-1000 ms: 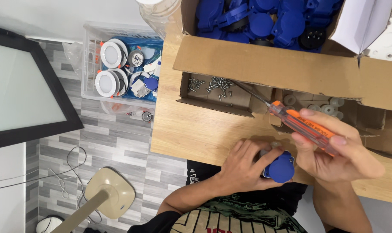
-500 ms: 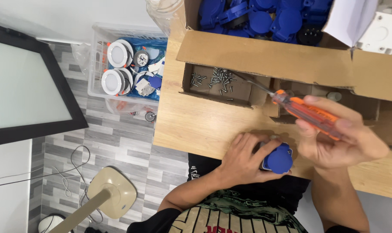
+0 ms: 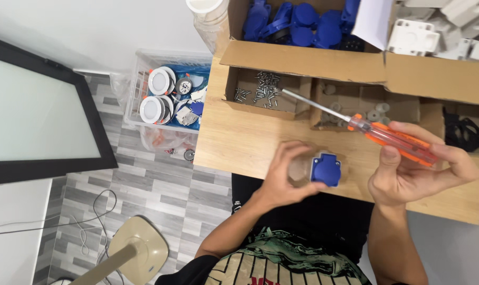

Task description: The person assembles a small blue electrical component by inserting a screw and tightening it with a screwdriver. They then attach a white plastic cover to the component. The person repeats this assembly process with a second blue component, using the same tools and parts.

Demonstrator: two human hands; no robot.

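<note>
Blue socket (image 3: 325,169) sits on the wooden table (image 3: 239,142), at its near edge, face up, cover on. Left hand (image 3: 288,177) cups it from the left, fingers curled around a pale piece just beside the socket; what that piece is I cannot tell. Right hand (image 3: 416,171) is closed around an orange-handled screwdriver (image 3: 376,134), shaft angled up-left, tip over a cardboard tray of screws (image 3: 263,89), well apart from the socket. Judgement: the socket looks put together but not yet driven, since the tool is off it and no screw shows on the tip. Behind the trays, an open box of blue parts (image 3: 303,24) and white parts (image 3: 413,34) suggests more units wait. On the floor to the left, a clear bin (image 3: 168,100) with round lamps.
</note>
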